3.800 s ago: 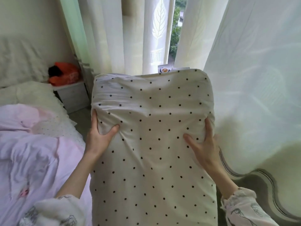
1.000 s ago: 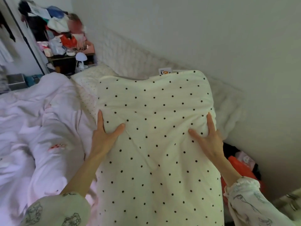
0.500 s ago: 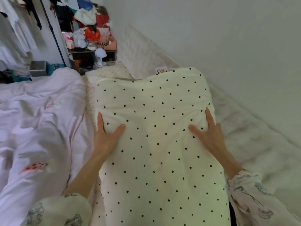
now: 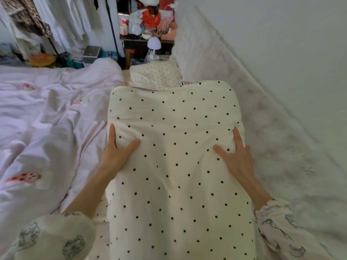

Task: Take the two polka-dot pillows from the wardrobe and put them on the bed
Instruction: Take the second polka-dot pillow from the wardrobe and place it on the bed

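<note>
A cream pillow with black polka dots (image 4: 180,166) fills the middle of the head view, held lengthwise over the bed (image 4: 88,151). My left hand (image 4: 118,152) grips its left edge and my right hand (image 4: 236,156) grips its right edge, thumbs pressed into the top face. Beyond its far end, a second pillow with smaller dots (image 4: 155,75) lies at the head of the bed beside the padded headboard (image 4: 216,72). The pillow's underside and the sheet below it are hidden.
A rumpled pale pink duvet (image 4: 47,119) covers the bed's left half. A dark nightstand (image 4: 148,45) with a small white lamp (image 4: 154,47) and clutter stands past the bed. Clothes hang on a rack (image 4: 47,21) at the far left. A white wall (image 4: 291,53) runs along the right.
My view has swung from the window and curtains round to the bed. The pillow, held the same way in both hands, now sits lower and further over the bed, along the headboard.
</note>
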